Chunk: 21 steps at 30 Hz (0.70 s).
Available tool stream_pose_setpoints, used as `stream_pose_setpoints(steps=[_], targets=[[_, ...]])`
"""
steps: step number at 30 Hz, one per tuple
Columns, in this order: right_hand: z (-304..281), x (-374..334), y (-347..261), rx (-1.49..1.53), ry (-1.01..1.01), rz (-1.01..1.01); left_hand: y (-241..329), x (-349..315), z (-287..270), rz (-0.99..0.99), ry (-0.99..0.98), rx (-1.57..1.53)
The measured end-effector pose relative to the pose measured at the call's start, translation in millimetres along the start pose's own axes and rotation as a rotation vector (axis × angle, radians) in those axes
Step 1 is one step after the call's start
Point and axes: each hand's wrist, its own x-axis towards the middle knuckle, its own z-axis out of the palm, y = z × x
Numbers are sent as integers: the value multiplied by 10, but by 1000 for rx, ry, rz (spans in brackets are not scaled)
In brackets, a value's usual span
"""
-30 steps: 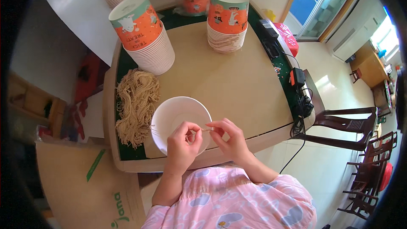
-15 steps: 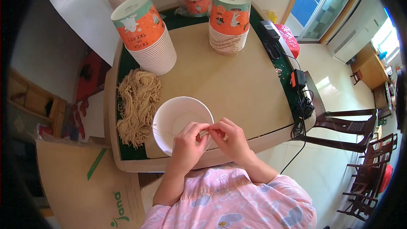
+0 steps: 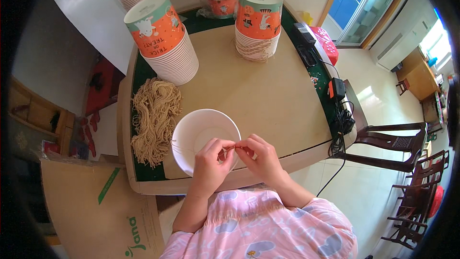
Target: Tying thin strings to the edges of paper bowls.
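A white paper bucket (image 3: 196, 127) stands mouth up at the near edge of the table. A thin tan string (image 3: 184, 148) crosses the inside of the bucket from its left rim, where a short end sticks out. At the near right rim, my left hand (image 3: 211, 160) is closed in a pinch on the string. My right hand (image 3: 262, 158) is also pinched there, its fingertips meeting the left ones. The bit between the fingertips is tiny and mostly hidden. Left of the bucket lies a loose hank of tan string (image 3: 155, 122).
Upside-down stacks of orange and green printed paper buckets stand at the left (image 3: 165, 43) and back right (image 3: 258, 24), with more stacks behind. Black power adapters and cables (image 3: 342, 120) line the table's right edge. A dark wooden chair (image 3: 393, 146) stands to the right, a cardboard box (image 3: 96, 206) at lower left.
My fingertips have shifted slightly and now press together at the bucket's rim. The bucket and the hank stay in place.
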Motion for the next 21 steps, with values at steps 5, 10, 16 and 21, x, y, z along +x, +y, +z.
stream_pose_setpoints(steps=[5, 10, 16, 21], targets=[[0, 0, -5, 3, 4, -1, -12, -6, 9, 0, 20, -22], [6, 14, -19, -37, 16, -5, -23, -21, -32, -33, -1, -45], [62, 67, -35, -26, 105, -90, -55, -60, -27, -138, 16, -202], [76, 46, -46, -26, 89, -26, -62, -76, -66, -159, 33, -262]])
